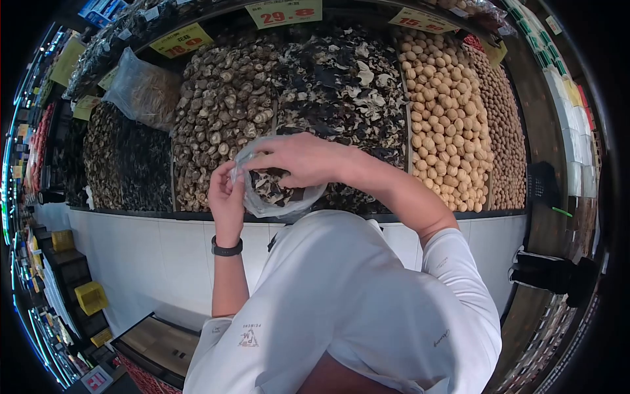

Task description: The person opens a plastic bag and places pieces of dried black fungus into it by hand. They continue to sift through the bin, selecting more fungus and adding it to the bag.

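Note:
A clear plastic bag with dark, pale-edged dried fungus pieces showing in its mouth is held at the front of the dried-goods bins. My left hand is closed on the bag's left edge, thumb and fingers pinching the film. My right hand lies across the bag's top with its fingers on the rim near the left fingertips; its thumb stands apart over the opening. Behind the hands spreads loose black fungus, with dried shiitake mushrooms to its left.
Walnuts fill the bin on the right, with smaller brown nuts beyond. A filled plastic bag rests on the bins at left. Price signs line the back. Yellow baskets stand at lower left; a person is at right.

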Demonstrator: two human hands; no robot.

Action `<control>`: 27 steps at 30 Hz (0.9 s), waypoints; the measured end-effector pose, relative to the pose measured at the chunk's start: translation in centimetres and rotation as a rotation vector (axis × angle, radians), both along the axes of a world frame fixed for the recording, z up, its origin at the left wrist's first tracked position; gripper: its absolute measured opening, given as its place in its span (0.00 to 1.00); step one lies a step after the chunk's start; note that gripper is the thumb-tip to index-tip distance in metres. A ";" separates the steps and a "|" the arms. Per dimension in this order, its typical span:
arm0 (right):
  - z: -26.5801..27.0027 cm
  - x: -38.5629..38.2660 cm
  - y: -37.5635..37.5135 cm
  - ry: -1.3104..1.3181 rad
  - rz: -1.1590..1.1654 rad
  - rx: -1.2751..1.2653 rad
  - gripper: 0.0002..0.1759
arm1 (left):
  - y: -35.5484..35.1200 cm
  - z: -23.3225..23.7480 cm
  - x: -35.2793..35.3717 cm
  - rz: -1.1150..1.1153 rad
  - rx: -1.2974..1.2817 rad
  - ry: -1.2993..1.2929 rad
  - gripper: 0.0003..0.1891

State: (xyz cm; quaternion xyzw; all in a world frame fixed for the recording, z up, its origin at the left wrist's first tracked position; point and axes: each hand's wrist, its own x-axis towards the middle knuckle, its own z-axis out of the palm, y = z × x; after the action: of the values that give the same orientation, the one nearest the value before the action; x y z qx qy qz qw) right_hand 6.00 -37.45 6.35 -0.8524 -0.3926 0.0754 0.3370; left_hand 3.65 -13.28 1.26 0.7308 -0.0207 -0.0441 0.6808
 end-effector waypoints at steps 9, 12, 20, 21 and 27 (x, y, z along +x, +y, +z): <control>-2.6 -2.4 -5.1 0.004 -0.651 0.134 0.30 | -0.1 0.1 0.1 0.020 -0.081 0.023 0.16; -4.3 -3.9 -6.0 0.254 -0.821 0.087 0.31 | -0.3 0.0 0.3 0.015 -0.079 0.028 0.15; -9.5 -4.0 -4.8 0.671 -0.722 0.264 0.15 | -1.3 0.7 0.8 -0.001 -0.107 0.049 0.14; -9.2 -4.1 -4.7 0.671 -0.720 0.268 0.15 | -1.1 0.9 0.8 0.038 -0.100 0.028 0.13; -6.2 -6.1 -4.7 0.696 -0.684 0.826 0.07 | 0.6 1.2 1.1 0.258 -0.212 -0.068 0.09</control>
State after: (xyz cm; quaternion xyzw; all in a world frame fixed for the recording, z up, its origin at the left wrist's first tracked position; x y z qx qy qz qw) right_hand -0.05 -42.10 0.14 -0.6549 0.0373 0.0785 0.7507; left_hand 4.73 -12.65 2.51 0.6524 0.0458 0.0712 0.7531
